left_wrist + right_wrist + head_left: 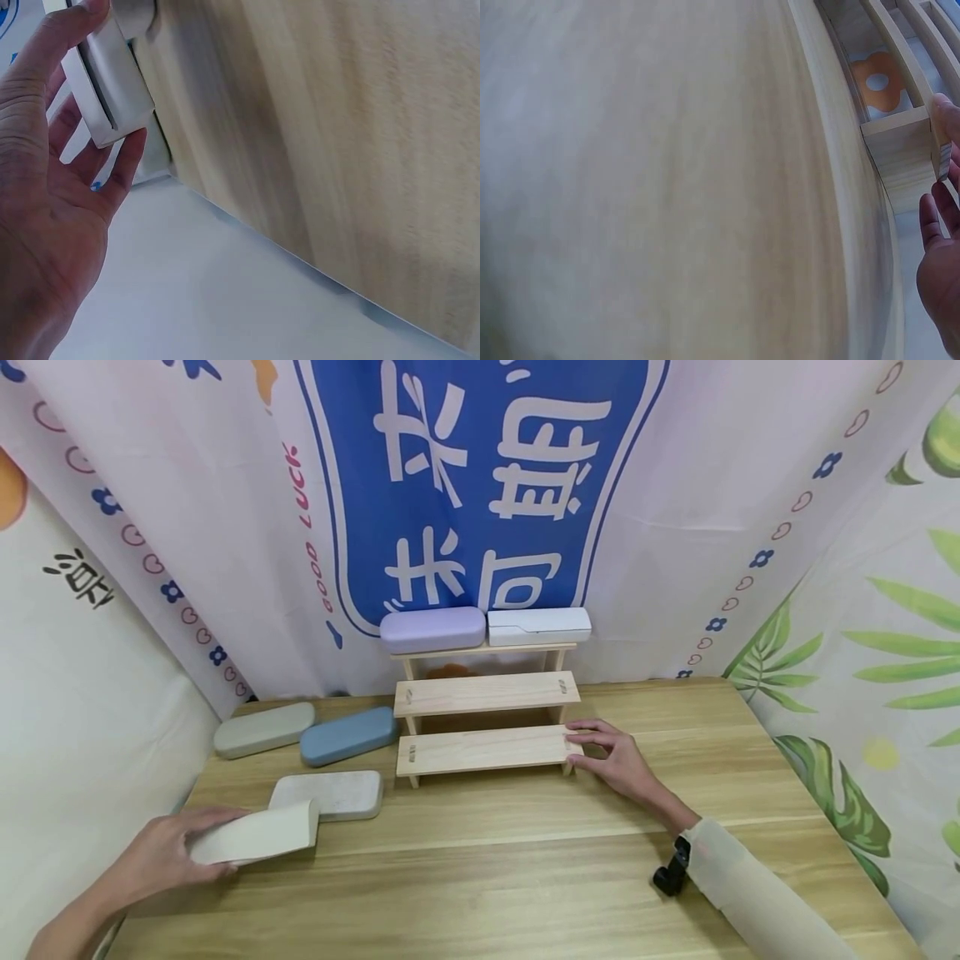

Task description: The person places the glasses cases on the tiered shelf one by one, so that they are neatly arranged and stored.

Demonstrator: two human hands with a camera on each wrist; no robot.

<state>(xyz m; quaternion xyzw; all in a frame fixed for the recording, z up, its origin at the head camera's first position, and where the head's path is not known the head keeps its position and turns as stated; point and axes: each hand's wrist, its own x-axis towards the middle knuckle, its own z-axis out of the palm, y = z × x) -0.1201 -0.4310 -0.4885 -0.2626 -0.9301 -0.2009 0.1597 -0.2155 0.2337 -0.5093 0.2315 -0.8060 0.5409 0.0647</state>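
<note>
My left hand (161,853) grips a cream glasses case (258,833) by its left end, thumb and fingers on opposite sides. In the left wrist view the same case (112,82) shows a dark seam along one face. It is held at the table's left, overlapping a white glasses case (352,795) in the head view. My right hand (618,762) pinches the right end of the lowest board of a three-tier wooden display stand (487,749). In the right wrist view the thumb lies on the board's end (939,142), with fingers below it.
A lilac glasses case (432,629) and a white one (538,626) sit on the top tier. Left of the stand, a grey-green case (264,730) and a blue case (348,737) lie on the wooden table (480,893). A printed curtain (660,568) hangs behind.
</note>
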